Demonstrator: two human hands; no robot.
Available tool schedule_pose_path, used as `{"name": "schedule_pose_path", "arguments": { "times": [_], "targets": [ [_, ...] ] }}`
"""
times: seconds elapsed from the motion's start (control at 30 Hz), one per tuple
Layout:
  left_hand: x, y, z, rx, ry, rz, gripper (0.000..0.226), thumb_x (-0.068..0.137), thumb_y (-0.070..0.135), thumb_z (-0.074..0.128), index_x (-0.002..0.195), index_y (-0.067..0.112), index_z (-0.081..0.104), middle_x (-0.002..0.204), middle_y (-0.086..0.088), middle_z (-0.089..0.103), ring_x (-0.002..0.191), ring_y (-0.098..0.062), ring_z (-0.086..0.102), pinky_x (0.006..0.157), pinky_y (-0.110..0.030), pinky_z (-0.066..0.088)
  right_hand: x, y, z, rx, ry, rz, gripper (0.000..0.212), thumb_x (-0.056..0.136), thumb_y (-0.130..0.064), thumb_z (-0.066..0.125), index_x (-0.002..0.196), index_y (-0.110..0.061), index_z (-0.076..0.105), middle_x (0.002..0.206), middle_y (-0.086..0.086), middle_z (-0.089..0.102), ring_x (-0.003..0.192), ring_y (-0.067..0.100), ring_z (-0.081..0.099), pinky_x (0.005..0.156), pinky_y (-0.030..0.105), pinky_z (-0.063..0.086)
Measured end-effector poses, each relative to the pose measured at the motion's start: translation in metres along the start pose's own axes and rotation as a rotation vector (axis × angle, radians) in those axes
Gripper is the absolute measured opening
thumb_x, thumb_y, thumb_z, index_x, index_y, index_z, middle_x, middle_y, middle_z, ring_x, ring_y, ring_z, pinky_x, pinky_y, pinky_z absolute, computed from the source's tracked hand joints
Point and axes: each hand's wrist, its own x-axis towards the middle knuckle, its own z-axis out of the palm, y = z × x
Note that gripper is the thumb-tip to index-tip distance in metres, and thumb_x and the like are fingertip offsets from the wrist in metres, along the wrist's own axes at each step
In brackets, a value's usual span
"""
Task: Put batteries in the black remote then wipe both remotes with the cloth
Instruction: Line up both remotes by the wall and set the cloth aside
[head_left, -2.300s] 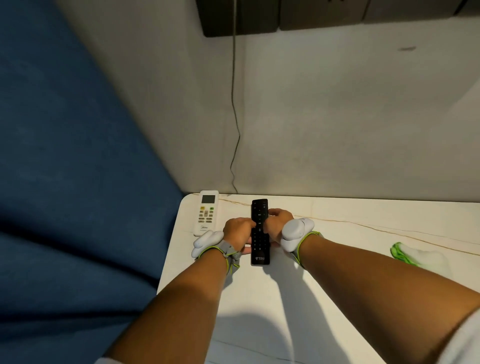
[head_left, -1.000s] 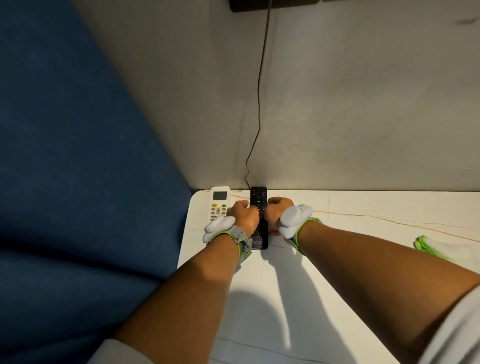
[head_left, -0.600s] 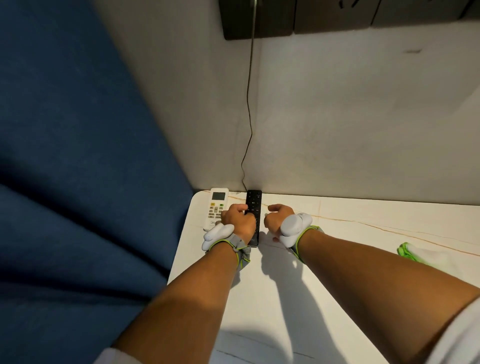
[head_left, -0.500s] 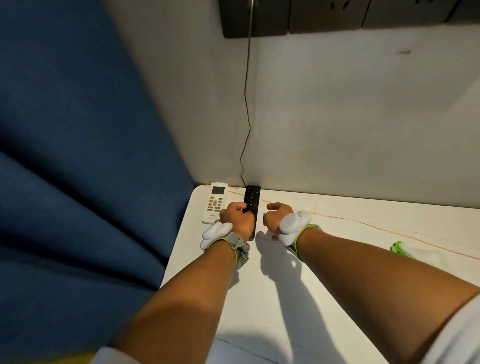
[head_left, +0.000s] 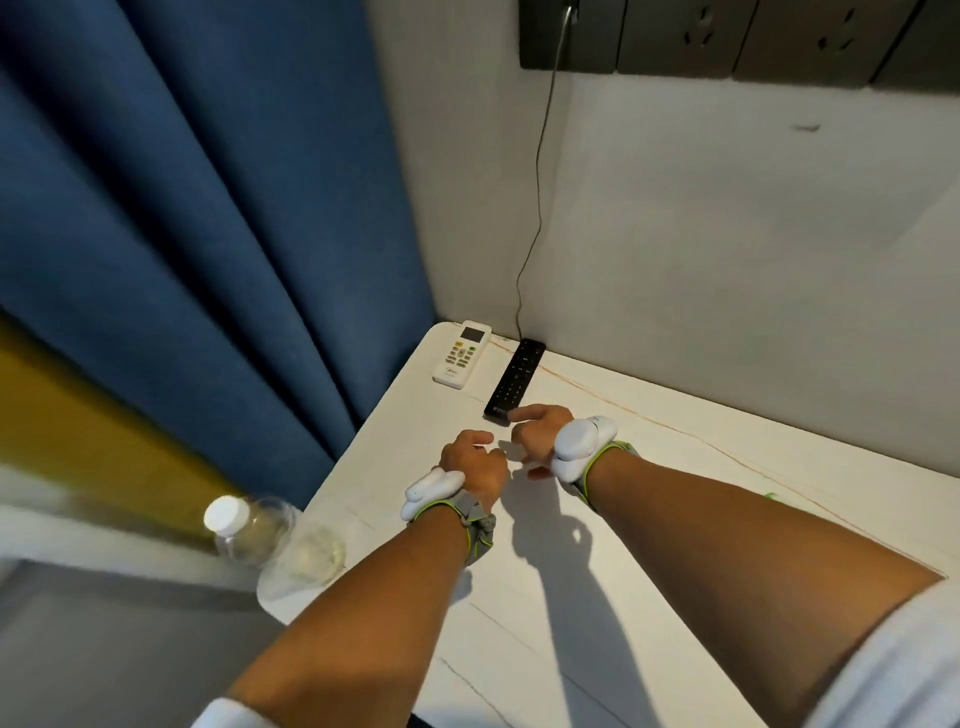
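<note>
The black remote (head_left: 515, 380) lies buttons-up on the white table (head_left: 649, 545), near the wall. Left of it lies the white remote (head_left: 462, 353), also face-up. My left hand (head_left: 475, 462) hovers just in front of the black remote with fingers loosely curled and holds nothing. My right hand (head_left: 540, 434) sits beside it, an extended finger reaching the remote's near end; whether it touches I cannot tell. It holds nothing. A sliver of the green-edged cloth (head_left: 770, 496) peeks out behind my right forearm.
A clear water bottle (head_left: 249, 527) with a white cap stands at the table's left front corner. A blue curtain (head_left: 208, 234) hangs left of the table. A thin cable (head_left: 537, 182) runs down the wall from dark sockets (head_left: 675, 41).
Both hands have let go of the black remote and drawn back toward me. The remote now lies flat beside the white one. The view has tilted, bringing the bottle into sight.
</note>
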Motion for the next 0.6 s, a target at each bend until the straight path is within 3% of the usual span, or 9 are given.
{"name": "schedule_pose_path", "arguments": {
  "times": [0.07,0.2,0.27,0.37,0.47,0.53,0.6],
  "targets": [
    [-0.005,-0.019,-0.007,-0.032,0.077,-0.043,0.025,0.087,0.018,0.057,0.11,0.02,0.065,0.106,-0.005,0.067,0.087,-0.026,0.061,0.077,-0.025,0.046,-0.014,0.0,0.007,0.002,-0.052,-0.011,0.04,0.091,0.002,0.05,0.128,-0.009,0.06,0.083,0.007,0.059,0.071,0.022,0.059,0.062,0.024,0.05],
    [-0.013,-0.056,-0.022,-0.067,0.319,-0.142,0.01,0.079,0.027,0.06,0.071,0.033,0.06,0.088,0.003,0.072,0.066,-0.016,0.052,0.066,-0.02,0.038,-0.026,0.001,0.032,-0.105,-0.172,-0.075,0.045,0.09,0.0,0.05,0.133,-0.009,0.056,0.097,0.008,0.057,0.085,0.022,0.056,0.076,0.03,0.048],
    [-0.016,-0.073,-0.029,-0.035,0.333,-0.189,0.015,0.075,0.035,0.056,0.06,0.036,0.054,0.079,0.008,0.071,0.059,-0.013,0.048,0.059,-0.02,0.035,-0.028,0.002,0.045,-0.024,-0.217,-0.018,0.042,0.09,0.001,0.051,0.129,-0.012,0.06,0.08,0.005,0.062,0.07,0.017,0.059,0.065,0.024,0.048],
    [-0.023,-0.108,-0.053,0.005,0.416,-0.27,0.017,0.071,0.046,0.049,0.057,0.036,0.048,0.065,0.011,0.057,0.061,-0.017,0.048,0.064,-0.021,0.036,-0.041,0.002,0.083,0.033,-0.307,0.016,0.041,0.087,0.004,0.056,0.124,-0.013,0.063,0.068,0.004,0.064,0.055,0.013,0.054,0.049,0.02,0.043],
    [-0.031,-0.123,-0.067,0.014,0.475,-0.291,0.034,0.077,0.05,0.053,0.051,0.028,0.049,0.053,0.014,0.047,0.061,-0.022,0.05,0.064,-0.024,0.034,-0.048,0.004,0.104,-0.001,-0.369,-0.013,0.044,0.085,0.006,0.058,0.125,-0.013,0.062,0.083,0.011,0.067,0.057,0.012,0.056,0.055,0.024,0.042],
    [-0.035,-0.139,-0.082,0.049,0.47,-0.332,0.048,0.079,0.058,0.051,0.048,0.021,0.052,0.049,0.012,0.047,0.052,-0.019,0.045,0.056,-0.024,0.031,-0.051,0.004,0.125,-0.042,-0.411,-0.027,0.045,0.085,0.005,0.06,0.126,-0.015,0.061,0.074,0.0,0.068,0.057,0.008,0.058,0.058,0.025,0.045],
    [-0.037,-0.148,-0.096,0.082,0.49,-0.385,0.05,0.077,0.066,0.053,0.055,0.02,0.053,0.053,0.008,0.05,0.05,-0.015,0.04,0.054,-0.025,0.029,-0.054,0.004,0.137,-0.123,-0.445,-0.074,0.045,0.085,0.002,0.061,0.126,-0.016,0.061,0.075,-0.006,0.065,0.069,0.011,0.059,0.065,0.028,0.049]
  ]
}}
